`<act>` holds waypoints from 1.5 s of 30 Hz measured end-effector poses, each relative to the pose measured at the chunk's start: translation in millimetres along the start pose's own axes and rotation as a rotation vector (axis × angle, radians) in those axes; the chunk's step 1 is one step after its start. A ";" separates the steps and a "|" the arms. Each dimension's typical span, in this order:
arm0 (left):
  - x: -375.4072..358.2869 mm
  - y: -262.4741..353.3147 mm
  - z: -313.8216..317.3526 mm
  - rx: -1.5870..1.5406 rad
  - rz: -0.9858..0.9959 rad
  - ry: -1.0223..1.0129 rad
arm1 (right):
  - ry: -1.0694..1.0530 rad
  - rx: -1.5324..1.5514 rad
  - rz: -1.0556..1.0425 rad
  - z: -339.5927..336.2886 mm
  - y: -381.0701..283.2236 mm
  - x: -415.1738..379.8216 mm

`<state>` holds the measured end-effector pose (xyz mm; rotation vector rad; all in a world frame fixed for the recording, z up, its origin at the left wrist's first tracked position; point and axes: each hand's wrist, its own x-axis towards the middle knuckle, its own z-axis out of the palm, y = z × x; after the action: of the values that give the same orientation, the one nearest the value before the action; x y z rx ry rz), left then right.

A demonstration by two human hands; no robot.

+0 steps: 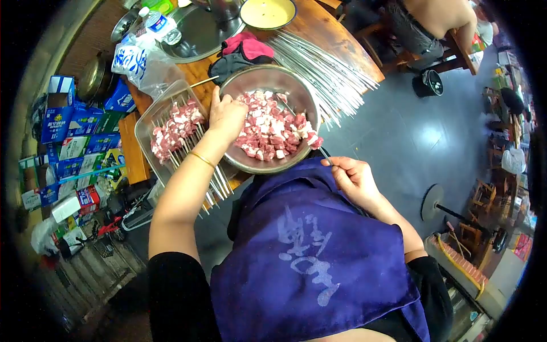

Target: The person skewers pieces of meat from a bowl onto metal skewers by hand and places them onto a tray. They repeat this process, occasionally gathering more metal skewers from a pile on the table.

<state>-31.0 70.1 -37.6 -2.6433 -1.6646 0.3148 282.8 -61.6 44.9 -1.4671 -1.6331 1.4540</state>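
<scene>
A steel bowl (268,167) of raw cubed meat (265,128) sits in front of me. My left hand (228,118) reaches over its left side, fingers curled at the meat; what the fingertips hold is hidden. Right of the bowl, my right hand (352,175) grips the lower end of a metal skewer (325,153). The skewer slants up across the bowl's right rim, with meat pieces (313,139) on it near the rim. To the left, a clear plastic tray (143,137) holds several skewers loaded with meat (176,131), their bare ends sticking out towards me.
Many bare metal skewers (325,71) lie on the wooden table (327,28) behind the bowl. Gloves (242,54), a yellow-filled bowl (268,12), a large round tray (196,34) and a water bottle (159,24) stand farther back. A person (436,23) sits beyond, near a black bucket (427,84).
</scene>
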 end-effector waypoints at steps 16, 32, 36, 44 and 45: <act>-2.3 20.2 0.3 -0.180 -0.069 -0.005 | 0.015 0.010 0.043 1.5 1.4 -2.3; -10.2 20.6 23.7 -0.151 -0.019 0.090 | -0.030 -0.025 0.014 1.7 -1.9 6.8; -8.2 22.7 22.4 -0.269 -0.038 0.142 | -0.015 -0.030 0.000 1.1 -0.4 5.7; -16.0 35.1 13.2 -2.169 -0.337 0.181 | -0.020 0.009 0.027 -3.8 3.1 2.5; -21.6 36.2 3.9 -2.272 -0.357 0.162 | -0.029 0.001 0.018 -3.4 2.1 2.9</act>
<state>-8.4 34.6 -41.7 -1.8368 -2.8439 -3.2880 285.8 -58.0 43.2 -1.4701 -1.6400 1.4923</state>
